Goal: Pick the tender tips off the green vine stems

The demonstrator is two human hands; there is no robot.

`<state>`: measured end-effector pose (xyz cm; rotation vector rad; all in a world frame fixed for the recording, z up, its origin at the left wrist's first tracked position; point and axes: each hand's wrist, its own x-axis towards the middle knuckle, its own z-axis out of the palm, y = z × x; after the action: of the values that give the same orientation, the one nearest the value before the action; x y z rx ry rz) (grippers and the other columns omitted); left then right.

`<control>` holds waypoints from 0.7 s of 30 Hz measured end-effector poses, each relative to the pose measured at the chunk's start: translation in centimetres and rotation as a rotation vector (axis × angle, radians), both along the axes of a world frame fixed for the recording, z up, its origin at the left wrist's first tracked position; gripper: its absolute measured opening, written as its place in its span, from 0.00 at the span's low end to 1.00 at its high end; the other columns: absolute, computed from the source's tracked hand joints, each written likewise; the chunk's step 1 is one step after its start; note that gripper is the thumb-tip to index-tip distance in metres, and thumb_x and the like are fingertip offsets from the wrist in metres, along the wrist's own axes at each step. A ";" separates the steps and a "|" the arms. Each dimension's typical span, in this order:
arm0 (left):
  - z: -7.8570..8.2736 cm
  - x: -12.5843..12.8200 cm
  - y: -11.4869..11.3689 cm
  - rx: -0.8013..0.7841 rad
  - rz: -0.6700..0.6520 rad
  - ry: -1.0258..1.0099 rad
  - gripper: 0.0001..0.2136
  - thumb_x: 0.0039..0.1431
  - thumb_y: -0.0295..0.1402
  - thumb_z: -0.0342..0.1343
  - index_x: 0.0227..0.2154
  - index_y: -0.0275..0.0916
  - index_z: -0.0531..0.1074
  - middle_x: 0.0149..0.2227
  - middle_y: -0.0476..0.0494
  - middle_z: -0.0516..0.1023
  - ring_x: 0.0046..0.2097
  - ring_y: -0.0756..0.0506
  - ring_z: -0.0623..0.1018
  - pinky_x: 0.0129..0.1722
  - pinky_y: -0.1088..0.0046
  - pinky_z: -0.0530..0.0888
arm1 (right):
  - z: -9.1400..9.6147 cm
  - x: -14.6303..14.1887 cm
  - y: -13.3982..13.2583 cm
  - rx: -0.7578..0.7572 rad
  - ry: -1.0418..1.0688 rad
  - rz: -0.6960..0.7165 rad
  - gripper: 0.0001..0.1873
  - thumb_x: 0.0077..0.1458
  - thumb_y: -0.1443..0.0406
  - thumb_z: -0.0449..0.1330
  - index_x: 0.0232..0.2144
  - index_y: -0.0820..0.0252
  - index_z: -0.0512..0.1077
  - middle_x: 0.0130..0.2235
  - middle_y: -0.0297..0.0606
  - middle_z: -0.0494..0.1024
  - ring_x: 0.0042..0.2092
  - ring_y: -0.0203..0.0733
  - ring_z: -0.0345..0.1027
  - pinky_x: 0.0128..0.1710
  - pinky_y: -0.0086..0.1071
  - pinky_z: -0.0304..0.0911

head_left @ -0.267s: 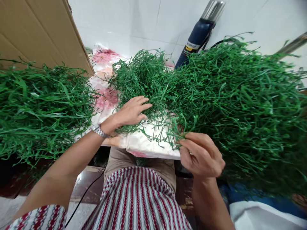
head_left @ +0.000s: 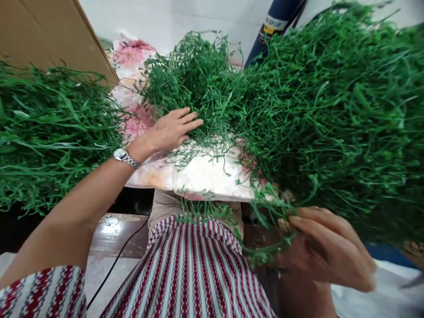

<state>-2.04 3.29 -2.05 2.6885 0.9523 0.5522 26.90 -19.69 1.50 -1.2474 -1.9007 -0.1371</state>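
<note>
My left hand [head_left: 172,128], with a metal watch [head_left: 125,157] at the wrist, rests with its fingers spread on the near edge of the middle heap of thin green stems [head_left: 202,79]. Low on the right, my right hand [head_left: 331,247] pinches a small bunch of green stems [head_left: 265,247] between thumb and fingertips. The bunch trails leftward past the table edge, over my lap. Slightly blurred, the right hand sits in front of a larger heap of green stems [head_left: 331,110].
On the left lies a heap of leafier greens [head_left: 56,128] beside a cardboard box [head_left: 49,39]. A dark blue flask [head_left: 271,31] leans at the back against the white wall. A floral cloth [head_left: 212,172] covers the table. A black cable [head_left: 115,260] hangs by my lap.
My right hand has moved right and toward me, drawing the pinched stems off the table edge. My left hand stays on the middle heap. The whole view has tilted down slightly.
</note>
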 end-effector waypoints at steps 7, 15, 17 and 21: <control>2.1 1.4 -3.6 -0.265 0.066 -0.401 0.16 0.47 0.31 0.60 0.42 0.35 0.71 0.52 0.43 0.70 0.62 0.39 0.59 0.63 0.53 0.46 | -2.1 -1.6 0.0 -0.165 -0.236 0.004 0.10 0.48 0.72 0.59 0.35 0.56 0.69 0.29 0.35 0.76 0.30 0.38 0.70 0.30 0.31 0.64; 1.0 5.9 -16.3 -0.172 -0.066 -0.542 0.13 0.51 0.26 0.57 0.41 0.40 0.72 0.41 0.43 0.76 0.48 0.42 0.72 0.54 0.59 0.65 | -2.4 -3.4 1.7 -0.365 -0.161 0.124 0.02 0.54 0.69 0.56 0.32 0.61 0.69 0.29 0.36 0.76 0.31 0.37 0.68 0.32 0.31 0.62; -0.3 7.0 -17.8 -0.392 -0.034 -0.556 0.12 0.55 0.26 0.53 0.43 0.38 0.70 0.40 0.42 0.76 0.43 0.45 0.74 0.47 0.65 0.71 | -2.6 -3.8 2.1 -0.407 -0.116 0.158 0.03 0.55 0.69 0.55 0.33 0.61 0.69 0.29 0.37 0.75 0.32 0.38 0.67 0.33 0.31 0.62; -1.7 7.6 -18.4 -0.708 0.165 -0.692 0.09 0.57 0.25 0.51 0.40 0.38 0.69 0.38 0.43 0.76 0.40 0.48 0.75 0.41 0.73 0.72 | -3.3 -4.2 2.6 -0.457 0.001 0.234 0.04 0.56 0.68 0.55 0.36 0.61 0.68 0.31 0.39 0.74 0.34 0.39 0.67 0.33 0.32 0.62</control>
<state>5.56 -15.09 -3.80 1.6326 0.9229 0.8895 22.71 -17.14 -1.81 -1.2960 -2.1316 0.4432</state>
